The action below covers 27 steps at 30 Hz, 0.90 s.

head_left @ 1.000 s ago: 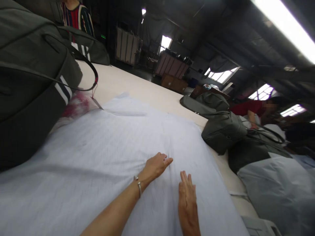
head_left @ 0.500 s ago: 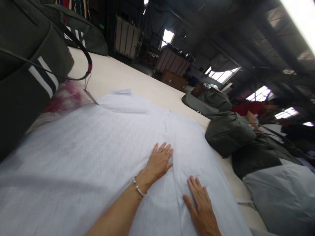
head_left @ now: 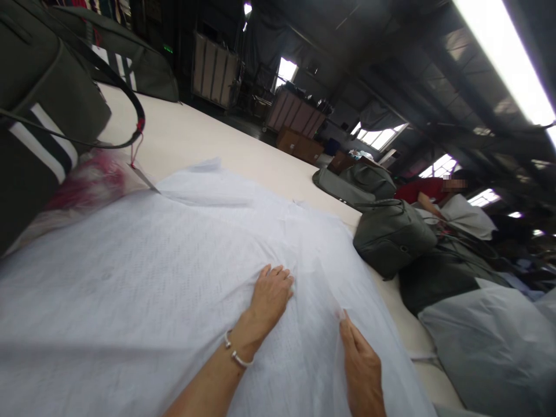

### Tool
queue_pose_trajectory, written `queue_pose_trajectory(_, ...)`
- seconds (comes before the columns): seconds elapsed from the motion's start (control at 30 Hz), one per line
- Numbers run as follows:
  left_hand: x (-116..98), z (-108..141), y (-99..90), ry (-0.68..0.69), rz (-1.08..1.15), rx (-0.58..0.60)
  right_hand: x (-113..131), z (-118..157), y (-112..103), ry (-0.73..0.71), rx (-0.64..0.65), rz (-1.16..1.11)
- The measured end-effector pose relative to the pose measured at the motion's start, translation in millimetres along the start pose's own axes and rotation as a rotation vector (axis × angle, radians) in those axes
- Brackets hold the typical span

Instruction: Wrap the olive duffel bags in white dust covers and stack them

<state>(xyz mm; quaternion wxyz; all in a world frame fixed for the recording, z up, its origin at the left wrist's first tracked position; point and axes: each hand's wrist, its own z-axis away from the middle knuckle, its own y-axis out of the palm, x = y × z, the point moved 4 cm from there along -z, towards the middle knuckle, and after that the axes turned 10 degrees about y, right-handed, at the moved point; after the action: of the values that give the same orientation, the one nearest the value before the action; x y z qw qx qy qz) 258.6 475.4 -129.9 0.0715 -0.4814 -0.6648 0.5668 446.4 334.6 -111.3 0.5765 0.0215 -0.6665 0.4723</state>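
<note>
Thin white sheeting (head_left: 174, 278) lies spread over the pale table in front of me. My left hand (head_left: 272, 294), with a silver bracelet at the wrist, rests on it near the middle, fingers bent and pressed together against the sheet, bunching small wrinkles. To its right, my right hand (head_left: 361, 359) is turned on its side and pinches a lifted fold of the sheeting between thumb and fingertips. The raised layer is see-through and stands up a little left of that hand.
Dark green bags with white stripes (head_left: 47, 139) stand at the left, beside a pink bundle in clear plastic (head_left: 93, 179). More green bags (head_left: 393, 234) and a grey plastic cover (head_left: 490, 336) line the right. A person in red (head_left: 423, 191) handles white plastic behind them.
My right hand has gone from lying flat with spread fingers to pinching and lifting the sheeting. My left hand's fingers have curled in. The view has shifted slightly.
</note>
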Motion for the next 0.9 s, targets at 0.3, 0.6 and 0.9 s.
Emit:
queue_pose_trajectory(0.3,-1,2,0.2,-0.016,0.078,-0.013,22,7,26,0.01,-0.033,-0.072)
queue_pose_trajectory(0.6,3,-8,-9.4,-0.197,0.449,-0.13,48,19,95,-0.345,-0.01,0.251)
queue_pose_trajectory(0.9,-4,-4,-15.7,-0.084,0.431,-0.233,28,22,107,-0.414,-0.119,0.42)
